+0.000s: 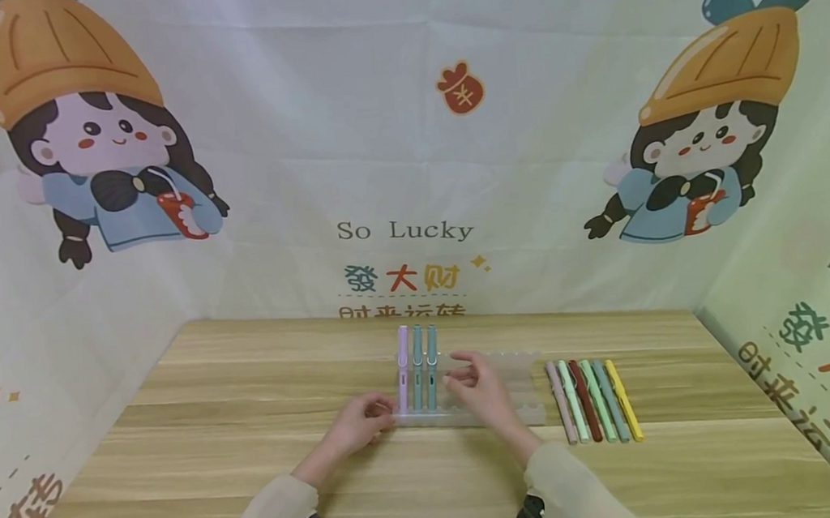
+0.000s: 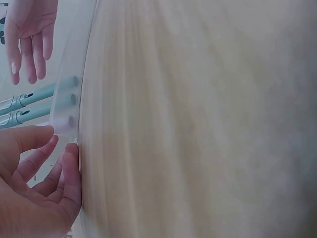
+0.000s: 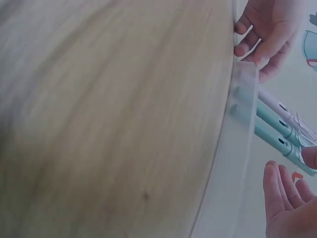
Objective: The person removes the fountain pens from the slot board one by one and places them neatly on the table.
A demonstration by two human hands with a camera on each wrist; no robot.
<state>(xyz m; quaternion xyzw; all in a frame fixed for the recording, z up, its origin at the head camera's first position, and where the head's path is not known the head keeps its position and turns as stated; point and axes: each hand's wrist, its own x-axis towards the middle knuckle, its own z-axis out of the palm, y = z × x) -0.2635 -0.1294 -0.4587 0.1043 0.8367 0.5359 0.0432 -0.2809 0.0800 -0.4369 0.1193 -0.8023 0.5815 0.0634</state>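
My left hand (image 1: 358,423) pinches the nine-o'clock end of the clear pen rack (image 1: 518,365) at the table's (image 1: 217,437) centre, which holds a lilac pen (image 1: 403,366) and two teal pens (image 1: 425,365) upright. My right hand (image 1: 474,384) hovers over it, fingers loosely spread. Five loose pens (image 1: 593,399) lie at its three o'clock.

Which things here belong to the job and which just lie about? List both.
In hand: clear pen rack; three pens standing in it; left hand holding the rack's end; right hand open over it.
Lying about: six pens in a row; wooden table; cartoon backdrop.
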